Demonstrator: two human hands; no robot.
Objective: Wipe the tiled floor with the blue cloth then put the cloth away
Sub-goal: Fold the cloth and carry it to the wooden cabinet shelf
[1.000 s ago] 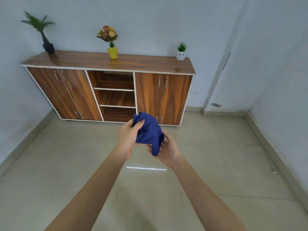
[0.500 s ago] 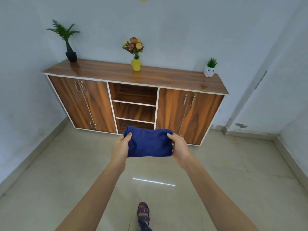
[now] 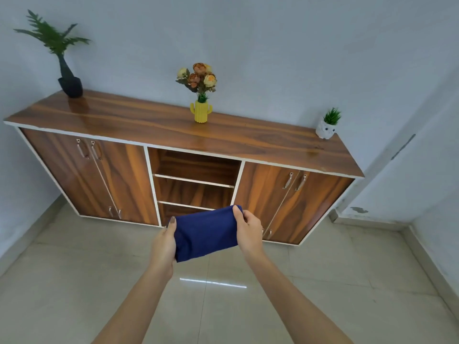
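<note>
Well, the tiled floor (image 3: 347,281) spreads under me, and the wooden cabinet (image 3: 173,127) stands against the wall (image 3: 273,45) ahead. I hold the folded blue cloth (image 3: 205,234) up in the air before the cabinet, my left hand (image 3: 162,247) curled round one end and my right hand (image 3: 248,232) pinching the other.

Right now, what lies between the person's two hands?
The folded blue cloth, its ends held by the left hand and right hand, in the head view.
</note>
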